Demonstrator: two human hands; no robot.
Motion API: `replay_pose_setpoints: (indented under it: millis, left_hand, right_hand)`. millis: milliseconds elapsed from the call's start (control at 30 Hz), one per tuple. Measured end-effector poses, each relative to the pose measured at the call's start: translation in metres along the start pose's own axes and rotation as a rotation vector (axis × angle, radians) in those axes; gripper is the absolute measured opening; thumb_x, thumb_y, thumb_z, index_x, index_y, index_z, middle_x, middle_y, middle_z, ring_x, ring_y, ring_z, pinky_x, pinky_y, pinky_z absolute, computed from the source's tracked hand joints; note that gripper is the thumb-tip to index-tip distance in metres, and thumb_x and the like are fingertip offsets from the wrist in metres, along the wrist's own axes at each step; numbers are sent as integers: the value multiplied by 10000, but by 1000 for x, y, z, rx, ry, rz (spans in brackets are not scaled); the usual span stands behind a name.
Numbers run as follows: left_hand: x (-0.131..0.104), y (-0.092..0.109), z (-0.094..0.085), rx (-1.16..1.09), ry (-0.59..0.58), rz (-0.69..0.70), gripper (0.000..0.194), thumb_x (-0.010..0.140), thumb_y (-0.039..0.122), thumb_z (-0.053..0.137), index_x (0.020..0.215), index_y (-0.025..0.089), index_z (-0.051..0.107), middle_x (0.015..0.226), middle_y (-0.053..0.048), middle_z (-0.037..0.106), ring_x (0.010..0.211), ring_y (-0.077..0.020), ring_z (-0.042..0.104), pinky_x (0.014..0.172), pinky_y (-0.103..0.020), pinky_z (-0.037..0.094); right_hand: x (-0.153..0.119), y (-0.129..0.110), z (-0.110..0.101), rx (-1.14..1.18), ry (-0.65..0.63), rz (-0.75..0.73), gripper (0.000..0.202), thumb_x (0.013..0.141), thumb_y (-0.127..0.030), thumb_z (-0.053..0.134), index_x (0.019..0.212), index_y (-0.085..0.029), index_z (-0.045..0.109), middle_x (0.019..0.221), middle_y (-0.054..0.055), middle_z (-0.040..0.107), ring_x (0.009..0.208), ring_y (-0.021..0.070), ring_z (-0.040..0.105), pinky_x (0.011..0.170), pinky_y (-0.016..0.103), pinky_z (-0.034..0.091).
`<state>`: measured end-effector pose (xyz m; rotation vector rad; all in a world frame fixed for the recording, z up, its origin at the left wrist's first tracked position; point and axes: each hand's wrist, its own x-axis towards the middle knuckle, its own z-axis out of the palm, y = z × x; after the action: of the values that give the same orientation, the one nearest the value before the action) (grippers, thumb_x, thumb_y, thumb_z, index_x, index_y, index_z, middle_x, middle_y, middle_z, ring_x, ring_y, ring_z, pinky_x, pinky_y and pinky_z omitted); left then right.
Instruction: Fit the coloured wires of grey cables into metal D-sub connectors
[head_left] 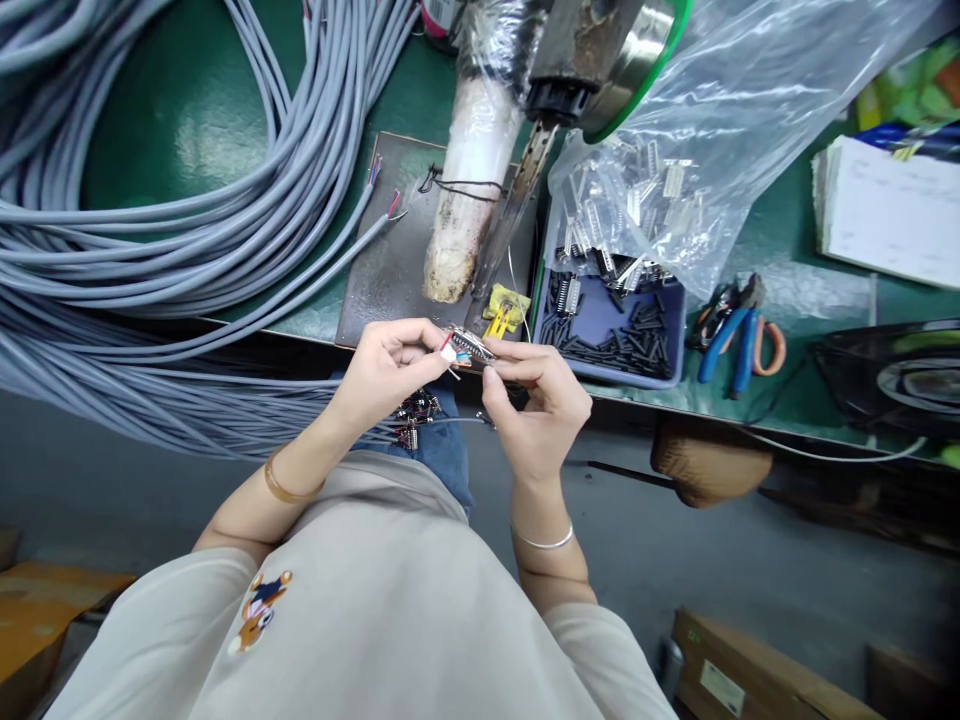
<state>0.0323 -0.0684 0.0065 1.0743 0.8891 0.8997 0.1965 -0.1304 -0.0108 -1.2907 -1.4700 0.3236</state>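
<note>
At the table's front edge, my left hand is closed in a pinch on thin coloured wires with a white piece at their end. My right hand pinches the right end of a small multi-pin connector, its fingertips close to those of my left. The fingers partly hide both the wires and the connector. Just beyond them sits a small yellow piece on the dark work plate. Below, wired connectors rest over my lap at the ends of grey cables.
Coils of grey cable cover the left. A soldering tool hangs down ahead beside a white wrapped tube and a solder spool. Right of these stand a blue tray of connectors and black sleeves, pliers and a paper pad.
</note>
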Motion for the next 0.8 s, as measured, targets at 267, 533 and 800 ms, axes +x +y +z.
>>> replay_pose_setpoints:
  millis: [267,533,800]
  left_hand:
    - [2,-7,4,101,95,109,127,708,200,694,634,144,608,700,-13,631,549,-51,414,473,-170,302]
    - [3,-4,5,149,102,168,124,733,188,678,646,147,601,758,-26,680,585,-64,477,510,-171,373]
    - [3,-3,3,150,88,113,127,710,194,680,621,143,606,757,-36,691,582,-65,489,505,-176,364]
  right_hand:
    - [1,1,3,-108,-4,-113,162,863,-83,713,877,-239,670,1042,29,797,955,185,768,848,351,634]
    - [7,-2,3,-174,3,-183,182,851,-74,730,897,-243,679,1063,23,795,917,173,770,801,313,646]
    - [5,-1,2,-205,-11,-245,206,838,-50,731,907,-228,653,1093,52,796,937,164,774,801,274,649]
